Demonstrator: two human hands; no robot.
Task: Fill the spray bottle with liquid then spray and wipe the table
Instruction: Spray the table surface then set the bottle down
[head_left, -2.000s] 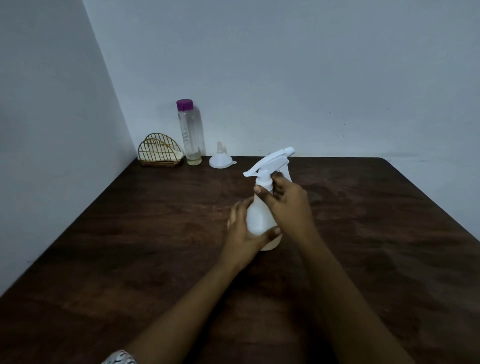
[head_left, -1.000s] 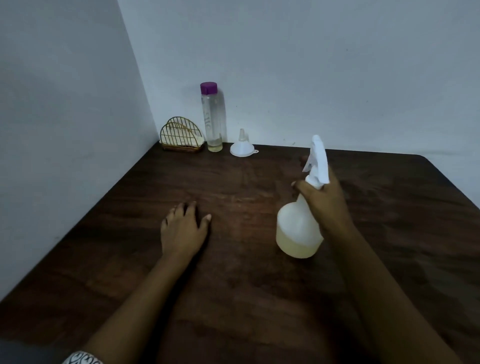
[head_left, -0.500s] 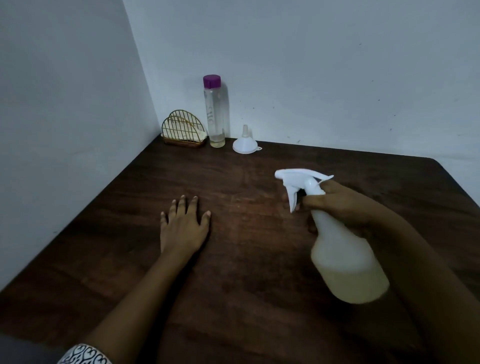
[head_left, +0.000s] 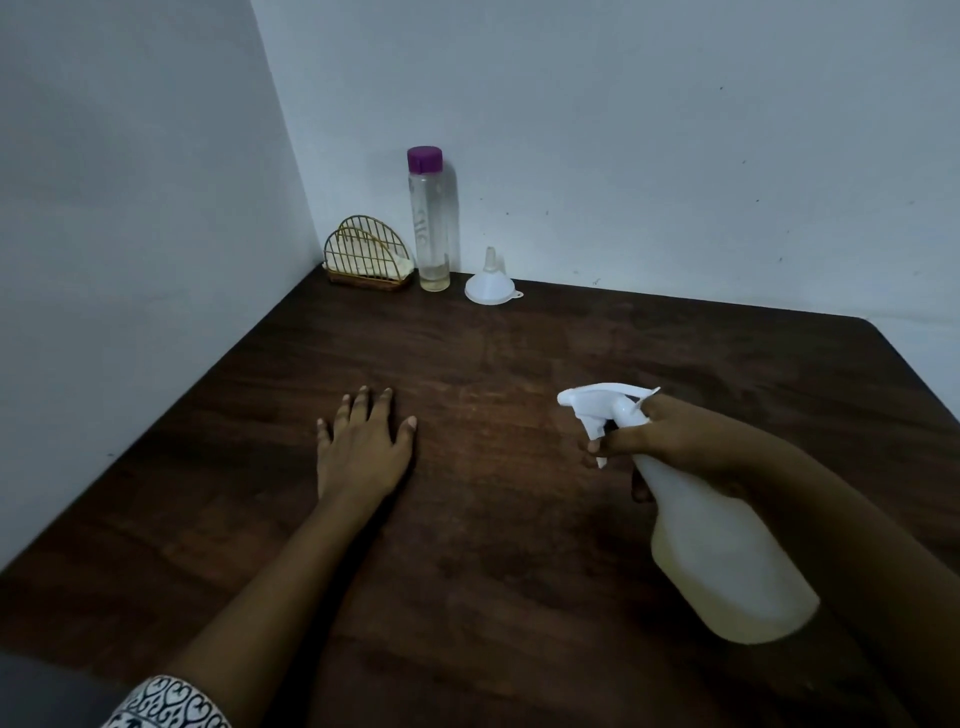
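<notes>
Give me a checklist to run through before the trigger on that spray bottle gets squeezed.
1. Liquid in the spray bottle: ok, yellowish liquid fills its lower part.
2. Grip: ok, the right hand holds the neck with a finger curled on the trigger.
3. Aim: ok, the nozzle points left over the table.
4. Spray path free: not ok, the left hand rests flat on the table on the side the nozzle faces.
5. Spray head screwed tight: cannot tell.
6. Wiping cloth ready: cannot tell, something pale sits in the wire holder in the far corner.
</notes>
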